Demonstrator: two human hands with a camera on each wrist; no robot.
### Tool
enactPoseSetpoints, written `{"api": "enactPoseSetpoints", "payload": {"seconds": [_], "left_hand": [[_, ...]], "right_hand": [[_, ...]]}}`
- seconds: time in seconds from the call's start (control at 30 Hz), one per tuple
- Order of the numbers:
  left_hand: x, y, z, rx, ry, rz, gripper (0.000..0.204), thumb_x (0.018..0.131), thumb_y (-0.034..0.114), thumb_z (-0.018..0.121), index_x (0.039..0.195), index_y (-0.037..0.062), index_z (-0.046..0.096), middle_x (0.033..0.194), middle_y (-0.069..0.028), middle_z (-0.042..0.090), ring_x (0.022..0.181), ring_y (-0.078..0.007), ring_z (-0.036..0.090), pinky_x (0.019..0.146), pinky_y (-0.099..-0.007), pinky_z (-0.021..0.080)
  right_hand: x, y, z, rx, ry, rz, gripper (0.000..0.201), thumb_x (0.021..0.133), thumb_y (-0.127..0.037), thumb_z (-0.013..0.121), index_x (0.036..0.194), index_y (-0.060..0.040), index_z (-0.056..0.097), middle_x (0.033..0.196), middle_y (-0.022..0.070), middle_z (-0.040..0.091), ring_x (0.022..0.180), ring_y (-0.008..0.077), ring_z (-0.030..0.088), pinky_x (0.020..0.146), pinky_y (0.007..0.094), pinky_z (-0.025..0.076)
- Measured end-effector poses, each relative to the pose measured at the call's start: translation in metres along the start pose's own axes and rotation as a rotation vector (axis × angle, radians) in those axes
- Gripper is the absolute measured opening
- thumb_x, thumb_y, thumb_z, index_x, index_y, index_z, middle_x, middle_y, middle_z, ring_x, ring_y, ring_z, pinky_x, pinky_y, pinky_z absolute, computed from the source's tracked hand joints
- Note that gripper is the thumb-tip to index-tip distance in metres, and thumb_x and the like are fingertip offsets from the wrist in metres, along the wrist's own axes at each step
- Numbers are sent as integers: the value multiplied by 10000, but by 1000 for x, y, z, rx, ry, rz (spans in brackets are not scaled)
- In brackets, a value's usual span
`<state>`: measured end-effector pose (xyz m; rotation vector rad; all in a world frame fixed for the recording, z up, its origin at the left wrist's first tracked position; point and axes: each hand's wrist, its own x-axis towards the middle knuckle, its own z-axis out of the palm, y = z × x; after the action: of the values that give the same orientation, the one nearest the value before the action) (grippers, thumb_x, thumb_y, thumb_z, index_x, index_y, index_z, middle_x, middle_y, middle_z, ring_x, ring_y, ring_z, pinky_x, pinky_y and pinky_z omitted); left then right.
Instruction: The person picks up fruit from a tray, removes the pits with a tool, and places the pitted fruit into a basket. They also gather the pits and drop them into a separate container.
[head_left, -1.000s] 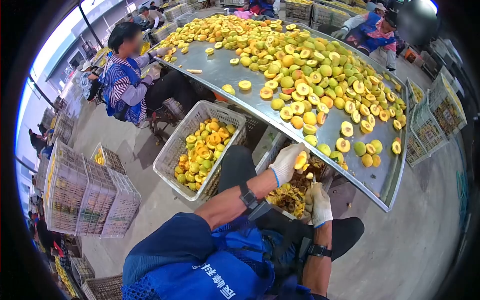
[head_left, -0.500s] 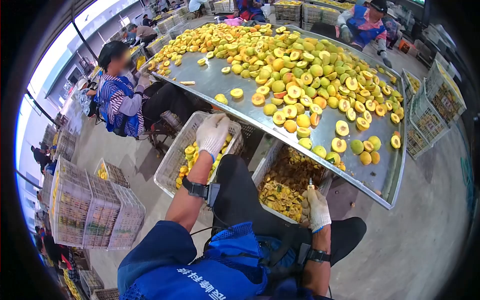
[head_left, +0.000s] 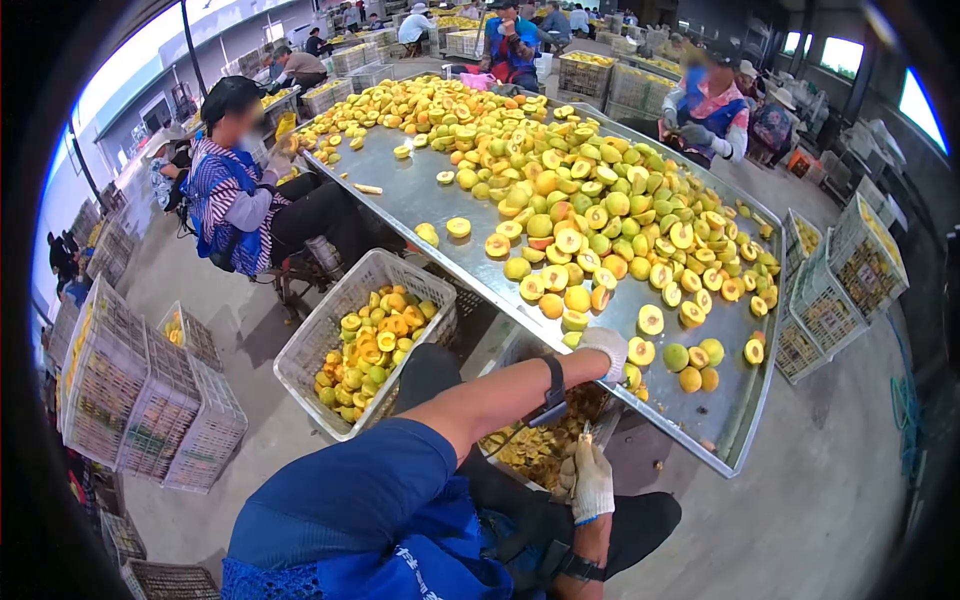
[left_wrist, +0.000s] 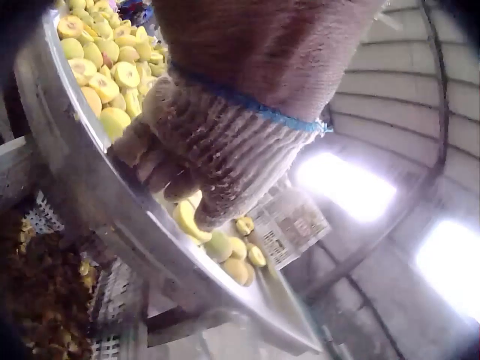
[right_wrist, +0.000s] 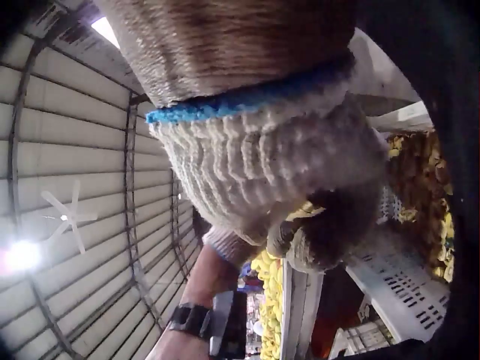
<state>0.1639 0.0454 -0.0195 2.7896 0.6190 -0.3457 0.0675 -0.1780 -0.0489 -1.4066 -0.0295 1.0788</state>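
A: Any writing to read? White characters run across the blue apron [head_left: 400, 560] at the person's lap, but they are cut off and too warped to make out.

B: Where is the left hand [head_left: 605, 350]? It reaches over the near edge of the steel bench [head_left: 420, 190], gloved, its fingers curled down among the peach halves [head_left: 650, 320] at that edge. The left wrist view shows the fingertips [left_wrist: 161, 169] on the metal beside a yellow piece; whether the grip has closed on one cannot be told.

A: And the right hand [head_left: 590, 480]? It sits low, below the bench edge and over the crate of pits [head_left: 530, 450]. Its grip is clenched round a small knife [head_left: 585, 434], the short blade pointing up out of the fist.

B: How many crates near the person? Two: the pit crate under the bench edge and a white basket [head_left: 320, 345] of halved fruit to the left of the person's knee, on the floor.

A: How much room is there? The near right corner of the bench holds only scattered fruit, a few whole green-yellow peaches [head_left: 676, 356] among them; further back the pile is dense. To the right of the bench lies bare concrete floor [head_left: 830, 480].

B: Others at the bench? Three seated workers show along its far sides, one in a striped top [head_left: 225, 190] at the left edge.
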Motion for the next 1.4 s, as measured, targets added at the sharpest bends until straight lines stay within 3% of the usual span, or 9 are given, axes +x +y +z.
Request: {"api": "enactPoseSetpoints", "payload": {"seconds": [0.27,0.4,0.53,0.73,0.8,0.97,1.07,1.23,1.4], "left_hand": [[2,-24,5,-58,-71,16,438,772,358,772,1106,74,787,1112,-165,759,1041,-338,730,880,-441,584],[-26,-71,9,-1247,281,115,513,849,346,721,1205,-23,695,1177,-154,723,1107,-280,684,968,-376,533],[-75,-79,14,-2325,-117,206,480,1025,309,419,1424,59,513,1221,-139,651,954,-226,624,780,-361,520],[-134,-74,24,-2455,-178,424,486,1086,373,343,1391,45,531,1197,-149,658,946,-249,634,763,-367,523],[-151,-56,15,-2479,108,106,525,1099,392,287,1385,24,528,1165,-157,665,946,-254,660,752,-376,544],[-169,-45,23,-2240,210,245,475,855,-60,732,1309,-60,593,1148,-118,731,970,-145,708,880,-287,593],[-170,-35,27,-2262,302,241,382,901,-40,681,1274,-57,605,1127,-118,727,972,-162,710,875,-297,595],[-168,-24,26,-2449,294,88,254,1054,185,500,1180,-16,592,1032,-154,702,917,-264,702,836,-389,596],[-166,-11,22,-2499,286,-65,432,1119,366,308,1129,15,559,987,-187,673,855,-331,674,795,-444,580]], "right_hand": [[10,11,-10,30,2,-15,288,1064,-355,560,1003,-76,596,648,10,507,457,116,460,393,280,383],[-8,-11,1,20,4,-91,307,1085,-366,521,1018,-78,602,659,-7,494,471,93,448,408,265,382],[-15,-36,17,-178,31,-255,347,1097,-403,477,1034,-84,596,656,-30,480,468,68,426,414,240,359],[-20,-54,53,-330,-28,-447,216,1073,-218,508,968,-55,602,673,-38,492,542,49,441,474,250,353],[-16,-48,56,-334,-34,-427,207,1063,-186,521,943,-38,605,663,-18,493,549,71,446,495,278,367],[-5,-35,64,-439,3,-509,230,1072,-244,506,939,-76,590,635,-32,462,490,54,413,426,258,346],[9,-20,55,-531,49,-630,236,1074,-273,507,975,-79,598,656,-43,477,504,43,438,428,247,349],[-14,-35,70,-686,172,-797,314,1041,-216,522,1233,23,587,899,229,664,811,321,676,722,425,508],[-24,-39,76,-658,175,-684,350,1042,-222,502,1281,28,558,1002,307,668,904,422,693,788,477,524]]}}
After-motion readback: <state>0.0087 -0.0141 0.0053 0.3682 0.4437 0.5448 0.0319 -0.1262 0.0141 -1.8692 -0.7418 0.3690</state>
